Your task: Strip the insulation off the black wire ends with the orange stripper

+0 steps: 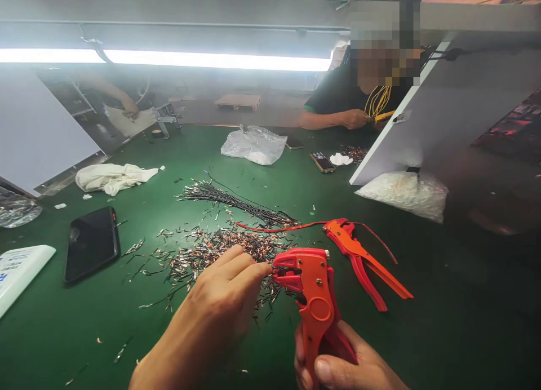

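Note:
My right hand [342, 362] is wrapped round the handles of an orange and red wire stripper [315, 288], which stands upright with its jaws pointing left. At those jaws, my left hand [230, 288] is closed in a pinch; whatever it holds is hidden by the fingers. Behind and below it spreads a pile of short black wire offcuts [203, 255] with coppery ends. A bundle of thin black wires [236, 201] lies just beyond the pile. To the right rests a second wire stripper [359, 255], with a red strip [287, 228] running by its head.
A black phone [92, 243] and a white cloth [112, 178] lie on the left of the green table [169, 350]. Plastic bags [253, 145] and another phone [322, 162] sit further back. Slanted panels [406, 108] flank the table. Across it, a co-worker [338, 97] holds yellow wires.

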Motion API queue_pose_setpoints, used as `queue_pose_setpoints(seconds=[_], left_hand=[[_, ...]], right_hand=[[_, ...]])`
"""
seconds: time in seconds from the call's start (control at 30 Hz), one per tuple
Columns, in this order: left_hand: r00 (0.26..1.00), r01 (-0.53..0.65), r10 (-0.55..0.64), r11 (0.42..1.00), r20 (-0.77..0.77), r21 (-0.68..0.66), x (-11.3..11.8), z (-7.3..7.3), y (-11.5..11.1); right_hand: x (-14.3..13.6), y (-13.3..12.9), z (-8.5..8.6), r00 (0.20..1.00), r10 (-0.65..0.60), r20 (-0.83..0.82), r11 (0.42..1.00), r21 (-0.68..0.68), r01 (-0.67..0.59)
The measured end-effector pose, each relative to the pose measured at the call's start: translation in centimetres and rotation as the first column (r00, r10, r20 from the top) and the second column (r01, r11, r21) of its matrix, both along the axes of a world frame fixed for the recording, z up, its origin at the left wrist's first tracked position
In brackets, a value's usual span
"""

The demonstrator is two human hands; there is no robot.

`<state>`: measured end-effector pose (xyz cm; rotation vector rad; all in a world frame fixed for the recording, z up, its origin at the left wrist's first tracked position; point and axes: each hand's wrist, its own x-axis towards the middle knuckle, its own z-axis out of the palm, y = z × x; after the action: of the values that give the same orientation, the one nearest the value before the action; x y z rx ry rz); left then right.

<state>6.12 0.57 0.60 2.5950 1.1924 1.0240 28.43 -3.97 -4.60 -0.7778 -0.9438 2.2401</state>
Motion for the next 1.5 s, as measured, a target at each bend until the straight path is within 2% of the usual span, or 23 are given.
queue_pose_setpoints(seconds=[0.2,0.37,0.53,0.67,0.73,0.93,1.1,1.3,1.5], left_hand=[[0.999,0.015,-0.013,0.998,-0.037,0.054,-0.1,0.6,0.2],[0.995,0.065,-0.058,0.994,-0.087,0.083,-0.4,1.2,0.2],[0.987,0.107,-0.098,0.992,-0.131,0.060,-0.9,1.3,0.1],[0.995,0.031,-0.021,0.995,-0.098,0.093,-1.0,0.9,-0.3],[0.997,-0.022,0.030,0.995,-0.072,0.100,-1.0,0.6,-0.4],[0.996,-0.068,0.068,0.998,-0.055,0.008,-1.6,0.3,-0.5],[0.999,-0.032,0.031,0.998,-0.031,-0.048,-1.7,0.0,-0.5],[1.000,-0.004,0.009,0.983,0.028,-0.185,-2.1,-0.6,-0.7],[0.998,0.010,0.008,0.957,0.062,-0.291,-2.5,-0.7,-0.8]], right_hand=[[0.1,-0.1,0.3,0.998,0.017,0.062,1.000,-0.009,-0.017],[-0.1,-0.2,-0.3,0.990,0.003,0.138,0.997,0.071,-0.013],[-0.2,-0.6,-0.5,0.982,-0.004,0.187,1.000,-0.009,0.006],[-0.1,-0.9,-0.2,0.955,-0.078,0.288,0.991,-0.080,0.105],[-0.1,-0.9,-0.1,0.950,-0.079,0.302,0.992,-0.071,0.105],[-0.1,-1.1,0.2,0.945,-0.090,0.315,0.989,-0.082,0.122],[-0.4,-1.3,-0.2,0.923,-0.133,0.360,0.978,-0.102,0.181],[-0.7,-1.4,-0.6,0.890,-0.175,0.420,0.972,-0.070,0.225],[-1.1,-1.2,-0.7,0.941,-0.112,0.319,0.989,-0.054,0.136]])
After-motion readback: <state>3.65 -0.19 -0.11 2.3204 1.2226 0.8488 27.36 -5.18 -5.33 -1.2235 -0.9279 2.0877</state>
